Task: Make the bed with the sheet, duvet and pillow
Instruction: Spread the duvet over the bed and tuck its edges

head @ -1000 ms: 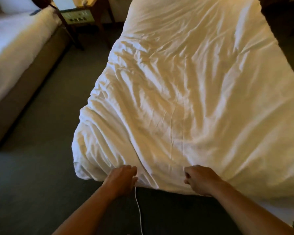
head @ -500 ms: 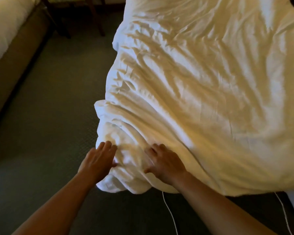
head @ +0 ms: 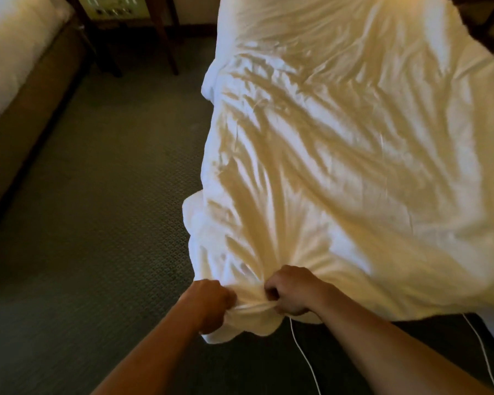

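A white, heavily creased duvet covers the bed from the top of the view down to its near left corner. My left hand grips that bunched corner from the left, fingers curled into the fabric. My right hand grips the same corner a little to the right, knuckles up. The corner hangs below both fists over the dark floor. Folds fan out from my hands across the duvet. No pillow is in view, and I cannot make out a sheet under the duvet.
Green carpet fills the aisle on the left. A second bed with white bedding runs along the far left. A dark wooden nightstand stands between the beds. Two thin white cords hang near my arms.
My hands went from lying flat on the duvet's corner to clenching it in fists. The corner is now gathered and pulled toward me, with folds radiating from it.
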A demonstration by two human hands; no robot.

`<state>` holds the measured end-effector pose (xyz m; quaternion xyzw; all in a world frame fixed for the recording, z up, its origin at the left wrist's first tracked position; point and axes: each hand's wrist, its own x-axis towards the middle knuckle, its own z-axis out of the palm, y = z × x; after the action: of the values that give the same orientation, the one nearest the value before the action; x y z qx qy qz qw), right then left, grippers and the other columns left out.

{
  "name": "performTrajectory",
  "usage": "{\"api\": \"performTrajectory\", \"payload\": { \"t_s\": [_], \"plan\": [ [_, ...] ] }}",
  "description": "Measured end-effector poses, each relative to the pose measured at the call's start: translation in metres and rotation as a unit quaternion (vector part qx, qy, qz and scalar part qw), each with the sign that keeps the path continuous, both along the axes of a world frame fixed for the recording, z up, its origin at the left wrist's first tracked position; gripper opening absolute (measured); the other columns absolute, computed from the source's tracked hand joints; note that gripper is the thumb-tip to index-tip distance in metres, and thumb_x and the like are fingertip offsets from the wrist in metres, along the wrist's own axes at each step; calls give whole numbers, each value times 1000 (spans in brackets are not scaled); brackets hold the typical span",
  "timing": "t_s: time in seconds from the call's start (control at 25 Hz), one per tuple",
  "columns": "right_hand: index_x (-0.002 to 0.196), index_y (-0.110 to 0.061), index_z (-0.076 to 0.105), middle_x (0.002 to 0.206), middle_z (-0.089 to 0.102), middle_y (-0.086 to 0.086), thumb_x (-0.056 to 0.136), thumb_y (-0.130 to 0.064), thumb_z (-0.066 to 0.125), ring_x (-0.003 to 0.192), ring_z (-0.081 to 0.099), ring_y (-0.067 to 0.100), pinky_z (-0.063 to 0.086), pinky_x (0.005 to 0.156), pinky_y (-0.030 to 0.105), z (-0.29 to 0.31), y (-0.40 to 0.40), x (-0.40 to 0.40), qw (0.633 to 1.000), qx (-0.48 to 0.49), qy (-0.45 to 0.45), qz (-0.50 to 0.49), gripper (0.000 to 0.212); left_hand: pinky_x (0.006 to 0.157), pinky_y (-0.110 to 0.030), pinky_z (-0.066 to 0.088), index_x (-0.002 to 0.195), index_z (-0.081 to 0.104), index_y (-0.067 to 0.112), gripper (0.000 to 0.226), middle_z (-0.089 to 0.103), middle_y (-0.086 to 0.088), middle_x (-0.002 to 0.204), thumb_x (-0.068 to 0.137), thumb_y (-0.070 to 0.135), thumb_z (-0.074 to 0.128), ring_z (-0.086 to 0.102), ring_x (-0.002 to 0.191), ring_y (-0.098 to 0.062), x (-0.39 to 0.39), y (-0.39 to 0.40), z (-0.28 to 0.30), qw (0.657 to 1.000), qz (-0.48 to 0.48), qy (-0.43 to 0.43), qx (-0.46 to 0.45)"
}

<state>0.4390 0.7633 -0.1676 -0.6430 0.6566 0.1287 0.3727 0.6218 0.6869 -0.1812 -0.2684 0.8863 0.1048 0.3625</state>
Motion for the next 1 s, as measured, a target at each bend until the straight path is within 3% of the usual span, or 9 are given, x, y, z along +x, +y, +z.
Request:
{"api": "performTrajectory", "payload": {
  "t_s": [0.2,0.36,0.6,0.76,1.0],
  "plan": [
    [106,-23,69,117,61,8,79,-12,64,106,59,27,43,80,30,10,32,44,996,49,-6,80,29,95,-37,43,118,61,29,34,58,-9,123,86,15,59,57,113,-29,31,49,12,991,1,-86,104],
    [109,-23,68,120,60,6,80,-10,61,107,58,27,43,83,31,9,53,47,995,64,-17,75,32,93,-36,45,113,62,30,33,60,-8,120,84,14,58,59,110,-28,38,66,13,989,-6,-95,115],
    [104,-14,56,116,55,11,83,-5,52,107,55,33,31,73,34,-12,76,47,997,-51,-1,62,24,89,-44,45,130,44,15,48,57,-14,121,85,14,61,58,109,-34,44,73,7,990,-92,-100,23],
    [116,-15,51,123,49,8,86,-10,53,113,51,29,40,80,37,-21,93,27,998,-65,-14,14,30,93,-41,45,136,36,15,52,51,-10,130,89,16,58,51,118,-27,53,73,-3,993,-73,-91,-25],
    [125,-21,47,126,49,4,90,-11,50,108,53,25,44,85,37,-8,115,-42,993,-70,-42,-88,36,89,-32,49,139,36,23,55,54,-3,126,90,21,60,57,110,-17,-2,68,14,996,-44,-27,-66]
  ]
}}
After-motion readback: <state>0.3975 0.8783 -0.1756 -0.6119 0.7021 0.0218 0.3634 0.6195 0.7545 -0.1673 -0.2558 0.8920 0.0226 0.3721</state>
